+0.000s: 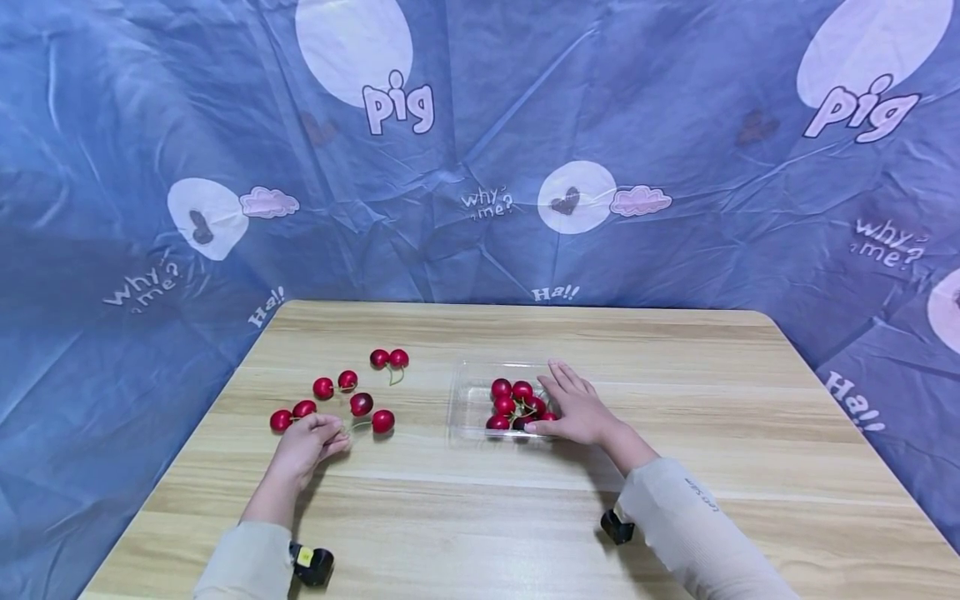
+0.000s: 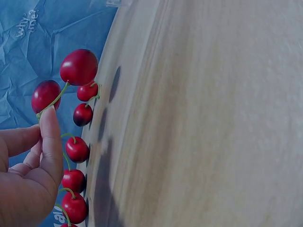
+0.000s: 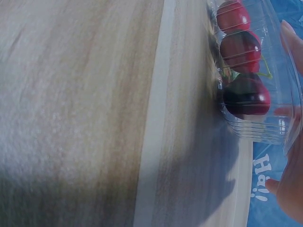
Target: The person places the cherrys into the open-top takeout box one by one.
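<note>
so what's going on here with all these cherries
A person is handling cherries with both hands. Their left hand pinches the stem of a joined pair of cherries, while their right hand rests at the right end of a clear plastic box. A cluster of cherries sits in the box, and three more pairs lie on the table to its left. Whether the pinched pair is off the table is hard to tell.
</note>
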Tool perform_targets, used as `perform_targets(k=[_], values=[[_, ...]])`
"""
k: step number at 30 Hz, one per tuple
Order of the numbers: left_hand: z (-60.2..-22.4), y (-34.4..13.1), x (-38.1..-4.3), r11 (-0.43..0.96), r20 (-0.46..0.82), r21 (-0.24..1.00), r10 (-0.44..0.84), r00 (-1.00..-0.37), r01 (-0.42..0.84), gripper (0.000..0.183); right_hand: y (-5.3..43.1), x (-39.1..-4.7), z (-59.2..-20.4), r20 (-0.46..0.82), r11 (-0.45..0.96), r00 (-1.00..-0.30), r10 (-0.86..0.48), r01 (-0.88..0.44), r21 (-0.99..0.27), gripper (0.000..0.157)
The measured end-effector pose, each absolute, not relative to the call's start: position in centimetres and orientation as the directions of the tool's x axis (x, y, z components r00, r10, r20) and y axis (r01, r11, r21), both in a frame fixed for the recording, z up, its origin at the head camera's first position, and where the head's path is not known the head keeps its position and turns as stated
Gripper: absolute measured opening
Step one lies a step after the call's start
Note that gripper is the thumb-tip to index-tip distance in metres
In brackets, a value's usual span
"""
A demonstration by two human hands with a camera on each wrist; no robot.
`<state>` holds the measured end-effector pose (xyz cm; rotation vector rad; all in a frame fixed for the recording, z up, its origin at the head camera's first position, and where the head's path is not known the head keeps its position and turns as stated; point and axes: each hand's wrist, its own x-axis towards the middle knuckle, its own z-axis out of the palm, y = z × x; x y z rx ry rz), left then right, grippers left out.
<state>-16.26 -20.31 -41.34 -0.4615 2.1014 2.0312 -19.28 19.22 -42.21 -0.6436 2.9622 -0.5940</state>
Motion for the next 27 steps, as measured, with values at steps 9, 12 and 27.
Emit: perform_targets(k=[9, 12, 27], values=[[-41.0, -19.8, -16.3, 0.018, -0.323, 0.945, -0.083, -0.943, -0.326, 0.029, 19.2, -19.3, -42.2, 0.027, 0.842, -0.912, -0.409, -0.388, -0.375, 0.094], [-41.1, -19.6, -16.4, 0.02, -0.313, 0.949, -0.077, -0.947, -0.315, 0.03, 19.2, -19.3, -42.3, 0.025, 0.84, -0.912, -0.409, -0.387, -0.38, 0.094], [-40.2, -17.3, -17.2, -0.046, -0.297, 0.954, -0.008, -0.955, -0.297, 0.027, 19.2, -19.2, -42.1, 0.021, 0.838, -0.914, -0.406, -0.381, -0.389, 0.094]])
